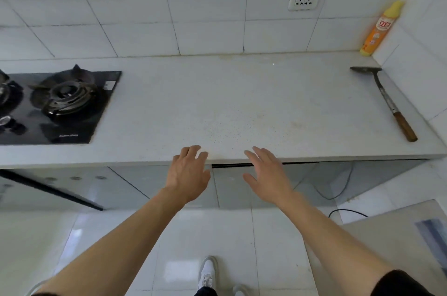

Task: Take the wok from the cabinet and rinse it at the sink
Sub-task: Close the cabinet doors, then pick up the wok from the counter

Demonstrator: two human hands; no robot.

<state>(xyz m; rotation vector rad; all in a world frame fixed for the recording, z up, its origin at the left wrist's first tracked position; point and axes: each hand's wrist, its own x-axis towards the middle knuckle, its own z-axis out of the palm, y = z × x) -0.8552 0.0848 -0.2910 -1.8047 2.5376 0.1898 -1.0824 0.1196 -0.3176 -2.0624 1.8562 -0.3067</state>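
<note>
White speckled stone makes up the desk [242, 102] in front of us, and both our arms reach out toward its front edge. Our left hand [189, 174] hangs just at that edge with fingers straight and spread, its grip apart and holding nothing. Our right hand [266, 174] sits beside it, also with loose, spread fingers and an empty grip, in front of the dark gap at the top of a grey cabinet door [242, 187] below the desk. We cannot tell whether either hand touches the desk edge or the door. We see no wok anywhere; the cabinet fronts under the desk are closed in front of us, so whatever they hold is hidden.

On the desk to the left lies a black gas hob [60, 107]. At the far right a metal spatula [387, 102] with a wooden handle lies along the wall, and an orange bottle [379, 29] stands in the corner behind it. A double socket [304, 0] sits in the tiled wall.
</note>
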